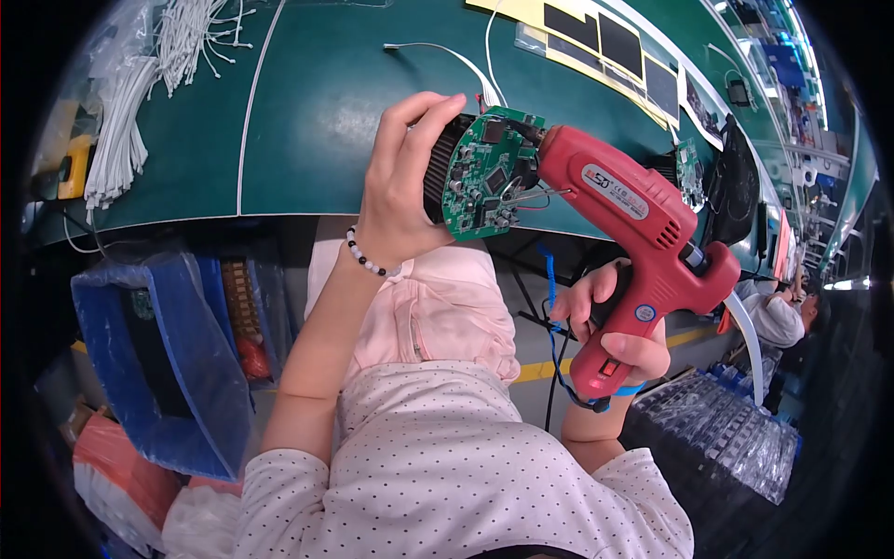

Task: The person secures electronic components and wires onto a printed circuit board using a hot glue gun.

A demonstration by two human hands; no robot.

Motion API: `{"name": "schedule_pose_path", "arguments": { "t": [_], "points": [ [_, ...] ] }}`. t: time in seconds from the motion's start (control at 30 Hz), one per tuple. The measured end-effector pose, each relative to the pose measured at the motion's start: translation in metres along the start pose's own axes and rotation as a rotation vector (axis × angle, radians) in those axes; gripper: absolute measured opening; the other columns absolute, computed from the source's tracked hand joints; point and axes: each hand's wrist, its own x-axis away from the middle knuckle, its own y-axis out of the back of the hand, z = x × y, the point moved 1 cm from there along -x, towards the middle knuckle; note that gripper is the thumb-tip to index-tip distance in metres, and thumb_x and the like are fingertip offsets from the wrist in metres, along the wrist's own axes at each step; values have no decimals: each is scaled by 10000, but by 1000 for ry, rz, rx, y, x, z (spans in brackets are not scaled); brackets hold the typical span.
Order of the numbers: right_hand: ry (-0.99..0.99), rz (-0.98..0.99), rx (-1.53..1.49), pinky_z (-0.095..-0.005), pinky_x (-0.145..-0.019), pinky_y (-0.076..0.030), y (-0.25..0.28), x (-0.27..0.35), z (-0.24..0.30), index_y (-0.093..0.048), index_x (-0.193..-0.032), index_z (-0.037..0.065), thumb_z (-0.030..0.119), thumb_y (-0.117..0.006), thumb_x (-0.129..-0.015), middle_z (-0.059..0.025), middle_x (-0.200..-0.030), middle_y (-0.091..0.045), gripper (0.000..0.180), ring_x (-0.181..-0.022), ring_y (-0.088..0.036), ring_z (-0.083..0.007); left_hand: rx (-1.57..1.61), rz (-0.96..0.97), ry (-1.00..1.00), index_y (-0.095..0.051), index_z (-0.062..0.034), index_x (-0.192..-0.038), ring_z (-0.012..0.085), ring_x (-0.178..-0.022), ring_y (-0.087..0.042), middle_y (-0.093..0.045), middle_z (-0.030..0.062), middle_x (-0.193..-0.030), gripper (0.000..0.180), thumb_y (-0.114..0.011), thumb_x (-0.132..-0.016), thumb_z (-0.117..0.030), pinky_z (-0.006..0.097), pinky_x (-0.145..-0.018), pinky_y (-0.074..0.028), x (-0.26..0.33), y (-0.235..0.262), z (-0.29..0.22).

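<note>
**Glue gun nose set against a tilted circuit board**

The left hand [405, 191] is wrapped around a black ribbed round part [438, 168], fingers curled over its top and thumb underneath, so that the green circuit board [481, 172] fixed on its end faces right and tips toward the person's eyes. Lifted off the worktop [317, 112] this way, the board's parts can be seen and reached from the side. A bead bracelet [368, 261] sits on that wrist.

The right hand [619, 340] is closed around the grip of a red glue gun [633, 242], with a finger on the trigger as far as can be seen. The gun points left and slightly up, its nose resting at the right edge of the board, near thin red wires that bend away there. Holding it level with the board keeps the tip steady on one spot. A blue cord [551, 307] hangs from the grip's base.

Beyond the hands, the green worktop carries a bundle of white cables [126, 121] at far left, one loose white cable [447, 56] behind the board, and yellow-edged sheets with dark panels [605, 47] toward the right. Below the worktop's edge stands a blue bin [158, 363]; lower right lie clear-wrapped packs [726, 438]. Another person [782, 312] sits at far right.
</note>
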Motion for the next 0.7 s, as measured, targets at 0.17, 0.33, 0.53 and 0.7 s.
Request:
{"name": "schedule_pose_path", "arguments": {
  "t": [0.17, 0.33, 0.53, 0.7],
  "points": [
    [-30, 9, 4, -347, -672, -448, 0, 1, 2, -438, -864, -5, 136, -604, -494, -160, -702, -527, 429, -632, -551, -265, -11, -9, 1, -451, -31, -1164, 296, -938, -493, -446, 152, -1087, 788, -787, -459, -137, 334, -783, -432, -2, -1, 1],
    [-53, 12, 4, -365, -676, -461, -3, 0, 2, -435, -858, -14, 125, -591, -487, -162, -693, -524, 426, -627, -549, -269, -17, -8, 37, -451, 0, -1152, 288, -982, -499, -460, 161, -1104, 783, -795, -477, -198, 337, -830, -419, 0, 0, 3],
    [-32, -20, -57, -395, -705, -463, -5, -1, 0, -430, -860, -21, 103, -572, -478, -168, -691, -518, 427, -617, -536, -265, -66, 16, 116, -440, 1, -1146, 280, -1004, -501, -477, 158, -1109, 807, -807, -462, -219, 334, -853, -413, -1, 6, 3],
    [-71, 18, -84, -410, -727, -457, -8, -3, 1, -433, -850, -30, 90, -560, -465, -171, -680, -510, 423, -618, -532, -276, 4, 38, 176, -435, -23, -1124, 296, -967, -525, -499, 154, -1081, 797, -809, -448, -220, 337, -822, -431, -2, 12, 7]
  ]
}}
